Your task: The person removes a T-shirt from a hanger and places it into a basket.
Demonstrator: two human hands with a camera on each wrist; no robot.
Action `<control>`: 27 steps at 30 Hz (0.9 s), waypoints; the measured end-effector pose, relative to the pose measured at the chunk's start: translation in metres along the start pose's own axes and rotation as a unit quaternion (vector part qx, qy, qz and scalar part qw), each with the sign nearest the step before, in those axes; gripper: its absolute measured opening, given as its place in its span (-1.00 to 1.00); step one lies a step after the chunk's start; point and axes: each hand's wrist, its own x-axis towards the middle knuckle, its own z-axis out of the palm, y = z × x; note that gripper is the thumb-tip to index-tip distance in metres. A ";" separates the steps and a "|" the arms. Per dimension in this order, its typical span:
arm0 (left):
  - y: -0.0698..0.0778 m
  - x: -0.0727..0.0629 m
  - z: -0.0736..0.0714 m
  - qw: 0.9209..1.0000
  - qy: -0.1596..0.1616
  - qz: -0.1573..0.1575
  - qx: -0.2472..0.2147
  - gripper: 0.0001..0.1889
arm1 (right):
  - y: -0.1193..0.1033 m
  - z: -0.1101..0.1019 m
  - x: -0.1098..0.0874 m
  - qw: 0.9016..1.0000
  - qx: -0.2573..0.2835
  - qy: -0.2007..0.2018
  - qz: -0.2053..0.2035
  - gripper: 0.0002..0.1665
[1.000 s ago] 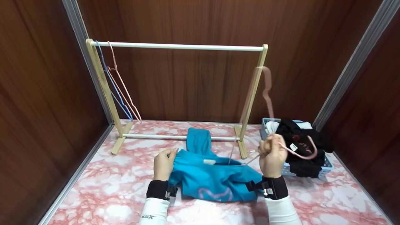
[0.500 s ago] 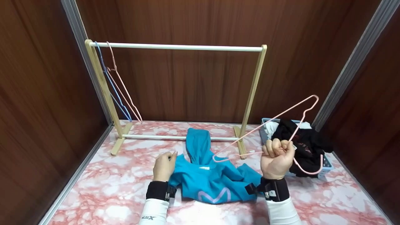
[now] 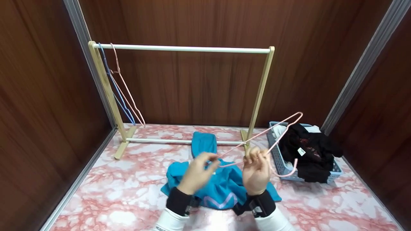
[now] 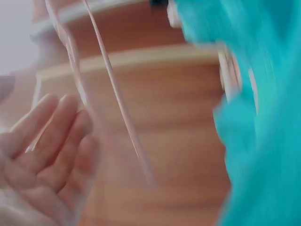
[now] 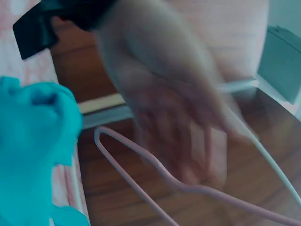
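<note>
My right hand (image 3: pixel 256 173) pinches a pink clothes hanger (image 3: pixel 288 125) near the base of its hook, and the hook points right. In the head view, the left hand (image 3: pixel 199 173) is by the hanger's left end, thumb and fingers parted. The left wrist view shows those fingers (image 4: pixel 61 146) loosely extended beside the hanger (image 4: pixel 117 92), not closed round it. Below both hands a blue hooded top (image 3: pixel 221 184) lies on the table, its hood (image 3: pixel 204 144) toward the back. My hands and wrists cover parts of the top. Both wrist views are blurred.
A wooden rack with a white rail (image 3: pixel 179 48) stands behind. On its left end hang a blue hanger (image 3: pixel 120 93) and a pink hanger (image 3: pixel 126 86). A blue-grey basket (image 3: pixel 278 160) with black clothes (image 3: pixel 313 154) and some white cloth sits at the right. Wood panels enclose the table.
The hanger has swung out of the garment's neckline and down to the right, then moved left with my right hand. My left hand has let go of the top's shoulder and moved right.
</note>
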 end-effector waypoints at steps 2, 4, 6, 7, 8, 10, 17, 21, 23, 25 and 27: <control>0.007 0.000 0.008 0.998 -0.061 0.012 -0.011 -0.67 | 0.004 0.002 -0.004 1.000 -0.011 -0.021 -0.006 -0.72; 0.010 0.000 0.013 0.995 -0.098 0.017 -0.019 -0.69 | 0.006 0.004 -0.007 0.999 -0.020 -0.039 -0.011 -0.74; 0.011 0.000 0.015 0.993 -0.113 0.014 -0.026 -0.67 | 0.006 0.006 -0.008 0.998 -0.028 -0.057 -0.006 -0.75; 0.010 0.000 0.016 0.993 -0.113 0.015 -0.029 -0.64 | 0.006 0.006 -0.009 0.997 -0.033 -0.067 0.000 -0.75; 0.010 -0.001 0.015 0.993 -0.109 0.018 -0.032 -0.60 | 0.005 0.006 -0.009 0.996 -0.038 -0.079 0.007 -0.75; 0.009 -0.001 0.012 0.995 -0.095 0.021 -0.032 -0.55 | 0.003 0.006 -0.008 0.993 -0.039 -0.108 0.028 -0.71; 0.006 -0.001 -0.015 0.997 -0.062 -0.002 -0.051 -0.52 | -0.008 -0.006 0.005 0.961 -0.149 -0.211 0.101 -0.46; 0.001 -0.001 -0.035 0.997 -0.039 -0.037 -0.050 -0.56 | -0.011 -0.016 0.010 0.928 -0.249 -0.255 0.110 -0.57; -0.003 -0.002 -0.045 0.997 -0.016 -0.056 -0.042 -0.57 | -0.010 -0.021 0.012 0.908 -0.299 -0.271 0.109 -0.57; -0.006 -0.003 -0.055 0.997 0.014 -0.074 -0.026 -0.57 | -0.008 -0.027 0.012 0.884 -0.353 -0.285 0.111 -0.51; -0.010 -0.004 -0.063 0.995 0.043 -0.090 -0.016 -0.57 | -0.005 -0.031 0.010 0.854 -0.410 -0.297 0.119 -0.39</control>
